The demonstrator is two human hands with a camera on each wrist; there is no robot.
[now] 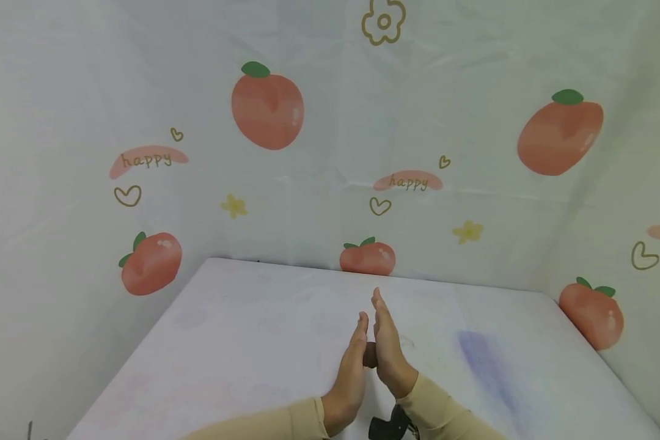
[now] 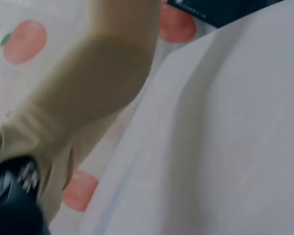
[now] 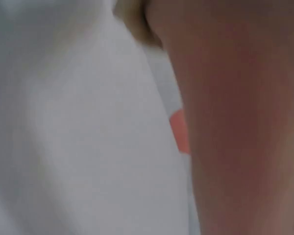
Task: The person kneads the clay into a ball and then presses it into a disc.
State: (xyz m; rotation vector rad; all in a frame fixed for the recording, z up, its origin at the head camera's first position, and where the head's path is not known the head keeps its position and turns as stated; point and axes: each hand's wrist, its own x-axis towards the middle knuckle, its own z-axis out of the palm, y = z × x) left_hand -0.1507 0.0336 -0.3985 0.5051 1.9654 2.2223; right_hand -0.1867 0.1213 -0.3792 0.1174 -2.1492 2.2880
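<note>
In the head view a small dark brown lump (image 1: pixel 370 355) sits between the two palms, its ends hidden by them. My left hand (image 1: pixel 351 374) presses it from the left, fingers straight and pointing up and away. From the other side my right hand (image 1: pixel 389 349) lies flat against it, also with straight fingers, its tips reaching a little farther than the left ones. Both hands are over the white table. A beige sleeve (image 2: pixel 93 78) fills the left of the left wrist view. Blurred bare skin (image 3: pixel 240 122) takes up the right of the right wrist view; the lump is hidden there.
The white tabletop (image 1: pixel 253 324) carries a faint purple smear (image 1: pixel 486 366) at the right. Behind it hangs a white curtain (image 1: pixel 319 201) printed with peaches and hearts. A black device (image 1: pixel 387 426) is at the right wrist. A dark flat object (image 2: pixel 225 10) shows beyond the table edge.
</note>
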